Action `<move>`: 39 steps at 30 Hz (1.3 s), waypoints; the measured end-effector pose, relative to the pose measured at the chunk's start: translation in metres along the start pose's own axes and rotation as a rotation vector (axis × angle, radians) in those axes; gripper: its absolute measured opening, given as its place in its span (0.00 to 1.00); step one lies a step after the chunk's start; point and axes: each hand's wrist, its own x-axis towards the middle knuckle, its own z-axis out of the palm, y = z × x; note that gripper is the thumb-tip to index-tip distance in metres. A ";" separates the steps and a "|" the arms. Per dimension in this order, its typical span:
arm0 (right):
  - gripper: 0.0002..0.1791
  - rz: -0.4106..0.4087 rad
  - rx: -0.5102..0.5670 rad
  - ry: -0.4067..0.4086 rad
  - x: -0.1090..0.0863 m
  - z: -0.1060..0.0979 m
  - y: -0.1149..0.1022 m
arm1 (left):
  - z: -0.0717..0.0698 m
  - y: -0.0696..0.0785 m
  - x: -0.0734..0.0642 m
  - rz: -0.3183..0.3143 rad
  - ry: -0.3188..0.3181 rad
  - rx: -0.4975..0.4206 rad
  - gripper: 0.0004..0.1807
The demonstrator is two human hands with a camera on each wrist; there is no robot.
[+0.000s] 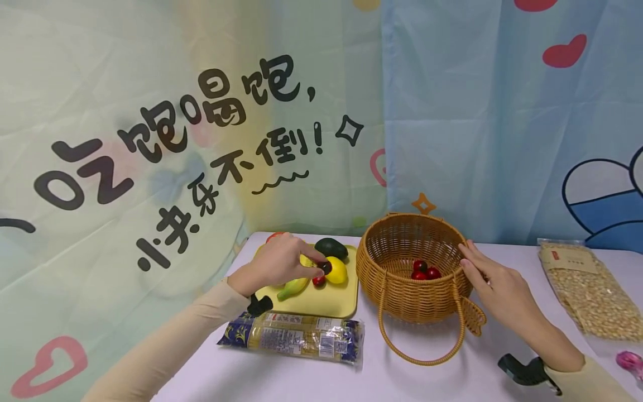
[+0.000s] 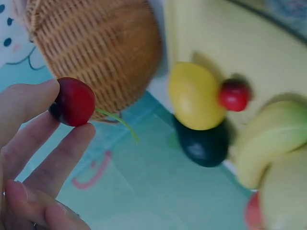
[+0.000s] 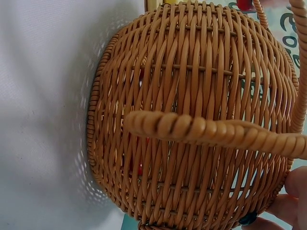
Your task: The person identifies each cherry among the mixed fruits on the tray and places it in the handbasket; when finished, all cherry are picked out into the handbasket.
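Note:
My left hand [image 1: 286, 261] pinches a dark red cherry [image 2: 79, 103] with a green stem between thumb and fingertips, above the yellow tray [image 1: 346, 301]. Below it on the tray lie a yellow lemon [image 1: 338, 271], another cherry [image 1: 318, 281], a dark green avocado [image 1: 330, 248] and a banana [image 1: 292, 289]. The left hand partly covers more fruit behind. My right hand [image 1: 504, 290] rests with extended fingers on the right rim of the wicker basket [image 1: 412, 301]. Several red cherries [image 1: 426, 272] lie inside the basket.
A clear packet with blue ends [image 1: 301, 338] lies in front of the tray. The basket's handle [image 1: 422, 363] hangs down toward the front. At the right are a bag of pale grains [image 1: 593, 293] and a pink object [image 1: 630, 362]. A printed curtain [image 1: 442, 111] hangs behind the table.

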 end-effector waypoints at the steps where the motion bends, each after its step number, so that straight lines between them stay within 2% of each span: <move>1: 0.28 0.000 -0.002 0.000 0.000 0.000 0.000 | -0.002 0.003 0.007 0.012 -0.006 -0.007 0.14; 11: 0.29 0.004 0.001 0.003 0.000 0.000 -0.001 | -0.018 0.027 0.076 0.077 -0.044 -0.039 0.14; 17: 0.28 0.001 -0.006 0.004 0.000 0.001 -0.001 | -0.020 0.043 0.116 0.073 -0.104 -0.039 0.15; 20: 0.28 0.005 -0.002 0.000 0.001 0.001 -0.001 | -0.019 0.051 0.136 0.098 -0.117 -0.026 0.15; 27: 0.29 0.021 0.004 -0.008 0.000 0.001 -0.001 | -0.011 0.066 0.176 0.145 -0.212 -0.004 0.13; 32: 0.29 0.026 0.001 -0.015 0.001 0.001 -0.001 | -0.001 0.076 0.200 0.189 -0.256 0.048 0.13; 35: 0.29 0.028 -0.005 -0.015 0.001 0.001 -0.002 | 0.007 0.083 0.213 0.197 -0.285 0.083 0.12; 39: 0.29 0.019 -0.006 -0.005 0.001 0.001 -0.002 | 0.022 0.089 0.228 0.174 -0.321 0.131 0.13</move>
